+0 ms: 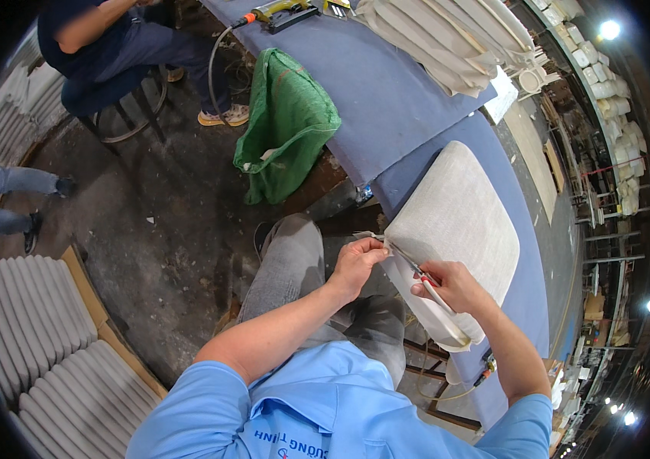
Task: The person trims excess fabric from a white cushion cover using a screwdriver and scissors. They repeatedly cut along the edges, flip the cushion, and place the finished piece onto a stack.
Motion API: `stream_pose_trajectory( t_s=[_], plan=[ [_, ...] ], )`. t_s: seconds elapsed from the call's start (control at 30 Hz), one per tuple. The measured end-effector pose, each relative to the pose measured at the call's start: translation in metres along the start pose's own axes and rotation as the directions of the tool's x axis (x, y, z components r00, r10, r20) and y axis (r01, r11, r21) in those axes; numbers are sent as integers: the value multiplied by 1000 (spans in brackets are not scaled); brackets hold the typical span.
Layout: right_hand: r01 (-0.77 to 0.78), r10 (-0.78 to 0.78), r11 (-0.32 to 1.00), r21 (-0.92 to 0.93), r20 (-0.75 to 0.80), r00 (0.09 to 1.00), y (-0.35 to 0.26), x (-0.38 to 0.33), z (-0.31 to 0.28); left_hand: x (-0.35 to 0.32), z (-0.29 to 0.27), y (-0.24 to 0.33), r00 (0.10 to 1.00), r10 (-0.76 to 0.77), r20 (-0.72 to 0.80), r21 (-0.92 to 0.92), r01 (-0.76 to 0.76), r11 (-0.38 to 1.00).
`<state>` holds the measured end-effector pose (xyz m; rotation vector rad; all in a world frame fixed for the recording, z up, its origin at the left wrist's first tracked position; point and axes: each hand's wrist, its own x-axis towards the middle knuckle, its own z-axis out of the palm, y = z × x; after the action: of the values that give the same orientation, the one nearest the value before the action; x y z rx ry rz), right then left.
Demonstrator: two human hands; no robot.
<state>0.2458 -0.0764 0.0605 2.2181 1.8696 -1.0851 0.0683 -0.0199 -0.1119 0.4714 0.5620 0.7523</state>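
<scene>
A padded seat cushion [462, 206] covered in light grey fabric lies tilted at the edge of the blue-covered table [417, 134], its near side overhanging towards my lap. My left hand [357, 268] pinches the fabric edge at the cushion's left corner. In my right hand [451, 287] is a pair of scissors [426, 278] with red and white handles, the blades pointing at that same corner, close to my left fingertips. Whether the blades are apart is too small to tell. Loose pale fabric hangs along the cushion's near side, below the scissors.
A green woven sack [286, 126] hangs from the table's left edge. Farther along lie a yellow air stapler [283, 11] with a hose and a pile of beige covers [432, 38]. Stacked cushions [26, 321] stand at lower left. A seated person [130, 50] and another person's legs [7, 199] are to the left.
</scene>
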Motion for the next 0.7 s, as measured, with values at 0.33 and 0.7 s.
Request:
stream_pose_trajectory(
  t_s=[0.33,0.7],
  plan=[
    [37,-40,997,-69,-38,998,2,-23,4,-13,-15,-8,1000,24,12,461,-27,887],
    [173,253,649,741,-424,869,44,-96,40,3,-19,-99,656,-749,-92,889,-285,-359]
  ],
)
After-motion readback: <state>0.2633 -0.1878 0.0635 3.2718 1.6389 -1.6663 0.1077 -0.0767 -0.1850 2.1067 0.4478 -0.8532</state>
